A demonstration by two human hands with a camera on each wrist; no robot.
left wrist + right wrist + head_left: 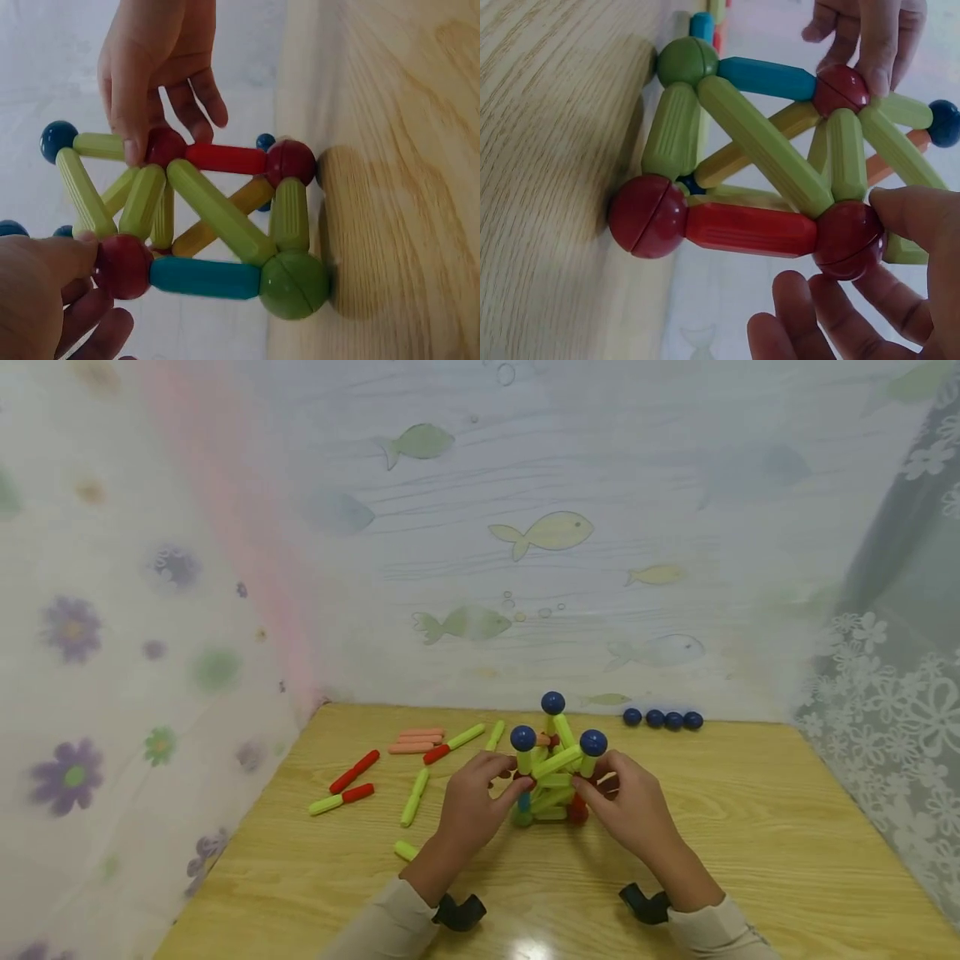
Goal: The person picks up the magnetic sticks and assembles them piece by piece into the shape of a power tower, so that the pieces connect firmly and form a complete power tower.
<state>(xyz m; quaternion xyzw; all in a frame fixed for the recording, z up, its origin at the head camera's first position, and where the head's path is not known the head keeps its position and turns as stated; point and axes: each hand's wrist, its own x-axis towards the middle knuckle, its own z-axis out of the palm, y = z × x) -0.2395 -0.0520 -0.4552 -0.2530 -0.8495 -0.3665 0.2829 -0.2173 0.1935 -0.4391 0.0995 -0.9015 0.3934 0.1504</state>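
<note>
A two-level frame of magnetic sticks and balls stands on the wooden table, between both hands. My left hand (pixel 474 800) pinches a red ball (pixel 124 266) at the frame's middle level, thumb on one side and fingers beyond. Opposite it, my right hand (pixel 636 806) pinches another red ball (pixel 847 240) at the same height. A yellow-green stick (pixel 847 154) joins these two balls. Below, a blue stick (pixel 204 277) runs to a green ball (pixel 295 285), and a red stick (pixel 750 229) to a lower red ball (pixel 647 216). Dark blue balls (pixel 522 738) top the frame.
Loose yellow-green, red and orange sticks (pixel 416 747) lie on the table (pixel 750 835) to the left. Several dark blue balls (pixel 673 721) sit in a row at the back right. Patterned cloth (pixel 555 610) hangs behind the table and on both sides.
</note>
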